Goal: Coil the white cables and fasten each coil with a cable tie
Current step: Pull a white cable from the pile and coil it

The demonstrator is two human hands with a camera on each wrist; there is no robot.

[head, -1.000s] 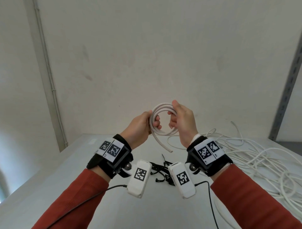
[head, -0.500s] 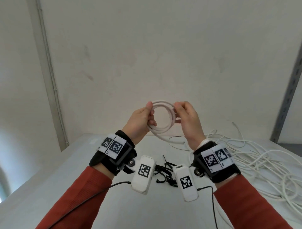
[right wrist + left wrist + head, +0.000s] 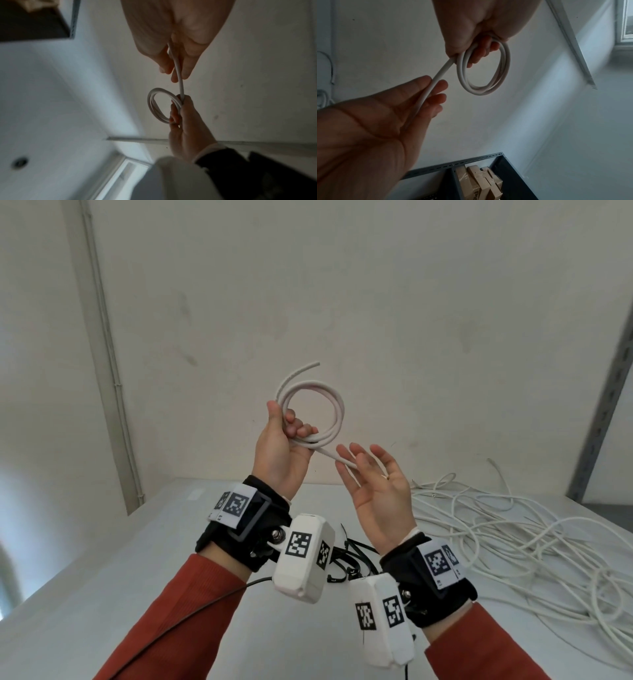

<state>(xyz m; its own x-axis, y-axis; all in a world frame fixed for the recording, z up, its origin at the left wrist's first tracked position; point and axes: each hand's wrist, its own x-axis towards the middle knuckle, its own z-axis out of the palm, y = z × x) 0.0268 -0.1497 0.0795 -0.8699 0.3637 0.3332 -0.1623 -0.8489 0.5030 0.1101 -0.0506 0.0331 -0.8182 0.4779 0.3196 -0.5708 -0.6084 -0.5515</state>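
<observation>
Head view: at centre frame the left hand (image 3: 279, 453) is raised in front of a pale wall, fingers curled round the lower left of a small white cable coil (image 3: 337, 414). One cut end springs up above the coil, so the cable looks stiff and likely to unwind if released; the crossing point under the fingers seems the best place to hold it. Just right of centre, the right hand (image 3: 378, 487) is spread, palm up, with the coil's loose tail (image 3: 337, 457) lying across its fingers. A pile of loose white cables (image 3: 513, 535) fills the right of a grey table (image 3: 102, 577); black cable ties (image 3: 352, 553) lie at lower centre

Left wrist view: the coil hangs at upper centre; a dark shelf unit (image 3: 513, 175) with cardboard boxes (image 3: 479, 181) sits at the bottom

Right wrist view: the tail runs down between loosely straight fingers (image 3: 188, 65) to the coil at centre
</observation>
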